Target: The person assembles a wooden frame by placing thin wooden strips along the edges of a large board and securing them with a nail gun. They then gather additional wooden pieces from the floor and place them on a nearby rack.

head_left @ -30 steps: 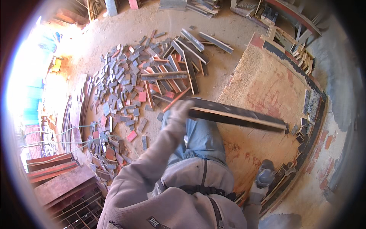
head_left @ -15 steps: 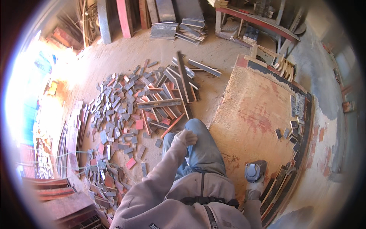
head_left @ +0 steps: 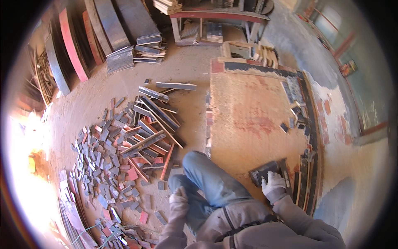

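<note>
My left hand (head_left: 178, 201), in a pale glove, is beside my left knee with its fingers drawn together; anything in them is hidden. On my other side, my gloved right hand (head_left: 273, 182) has its fingers spread at the near edge of a dark, flat-sided object (head_left: 264, 171). That object lies on a low wooden platform (head_left: 244, 143) strewn with sawdust; its kind does not show clearly. Ahead of my knees is a pile of long board strips (head_left: 155, 118). Left of it, many small cut wood blocks (head_left: 99, 155) cover the floor.
Dark strips (head_left: 306, 182) line the platform's right edge, with several small blocks (head_left: 296, 118) near them. A red-edged bench (head_left: 219, 15) stands at the back. Tall boards (head_left: 74, 45) lean at the far left, beside stacked panels (head_left: 120, 59). Thin planks (head_left: 76, 211) lie at the near left.
The view has turned to the right. My left hand has come down from above the knees to beside the left knee. A rounded grey power tool at my right hand no longer shows; its fingers are now spread.
</note>
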Available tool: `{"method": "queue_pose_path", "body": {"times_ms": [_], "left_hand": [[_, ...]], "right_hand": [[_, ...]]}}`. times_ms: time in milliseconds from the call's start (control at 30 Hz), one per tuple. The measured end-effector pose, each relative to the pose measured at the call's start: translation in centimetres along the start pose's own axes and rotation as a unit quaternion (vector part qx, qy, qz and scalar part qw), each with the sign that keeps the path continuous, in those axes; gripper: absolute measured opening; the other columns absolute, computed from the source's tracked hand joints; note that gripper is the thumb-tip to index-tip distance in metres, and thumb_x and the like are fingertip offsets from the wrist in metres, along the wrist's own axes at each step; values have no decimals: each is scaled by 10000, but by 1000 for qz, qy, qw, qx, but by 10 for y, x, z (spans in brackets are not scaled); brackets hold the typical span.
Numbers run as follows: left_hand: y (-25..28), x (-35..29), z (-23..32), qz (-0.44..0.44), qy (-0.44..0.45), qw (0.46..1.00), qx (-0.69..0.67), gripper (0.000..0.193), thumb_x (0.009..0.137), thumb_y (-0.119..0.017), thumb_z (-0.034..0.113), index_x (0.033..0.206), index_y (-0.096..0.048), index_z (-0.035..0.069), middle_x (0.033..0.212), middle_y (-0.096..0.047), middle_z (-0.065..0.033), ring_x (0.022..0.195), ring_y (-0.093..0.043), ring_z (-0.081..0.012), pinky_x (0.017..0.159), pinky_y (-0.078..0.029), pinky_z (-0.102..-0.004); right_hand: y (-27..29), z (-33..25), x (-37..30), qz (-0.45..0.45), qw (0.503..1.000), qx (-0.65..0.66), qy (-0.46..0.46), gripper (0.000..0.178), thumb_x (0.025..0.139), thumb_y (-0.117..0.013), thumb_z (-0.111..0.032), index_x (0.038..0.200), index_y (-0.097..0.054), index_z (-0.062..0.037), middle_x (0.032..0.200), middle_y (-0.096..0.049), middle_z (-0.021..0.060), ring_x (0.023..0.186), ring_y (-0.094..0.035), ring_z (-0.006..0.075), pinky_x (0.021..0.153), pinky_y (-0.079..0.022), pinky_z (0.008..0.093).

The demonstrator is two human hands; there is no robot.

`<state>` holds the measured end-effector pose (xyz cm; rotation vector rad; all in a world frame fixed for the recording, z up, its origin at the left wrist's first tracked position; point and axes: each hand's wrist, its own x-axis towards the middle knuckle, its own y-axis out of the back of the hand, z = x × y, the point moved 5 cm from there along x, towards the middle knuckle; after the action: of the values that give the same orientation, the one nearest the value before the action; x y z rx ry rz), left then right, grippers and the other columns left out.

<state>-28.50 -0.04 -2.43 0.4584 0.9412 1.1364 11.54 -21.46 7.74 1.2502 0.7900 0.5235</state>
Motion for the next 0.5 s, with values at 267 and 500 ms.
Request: {"method": "queue_pose_path", "body": {"times_ms": [267,500], "left_hand": [[-13,65,-19,-147,37,983,100,465,1084,-440,425,996,-702,51,965,-722,-274,951,-680,-497,837,-534,-592],[30,119,5,-322,-92,907,256,313,1025,-518,265,1093,-741,56,1090,-744,-216,1033,-728,-350,917,-580,-453]], "right_hand": [[-27,-108,150,-215,972,-69,-70,1182,853,-684,-716,1621,-223,55,1666,-252,328,1552,-251,465,1269,-224,500],[-54,-113,162,-358,924,-87,-101,1129,886,-605,-721,1642,-232,30,1719,-195,272,1588,-175,462,1290,-127,534]]}}
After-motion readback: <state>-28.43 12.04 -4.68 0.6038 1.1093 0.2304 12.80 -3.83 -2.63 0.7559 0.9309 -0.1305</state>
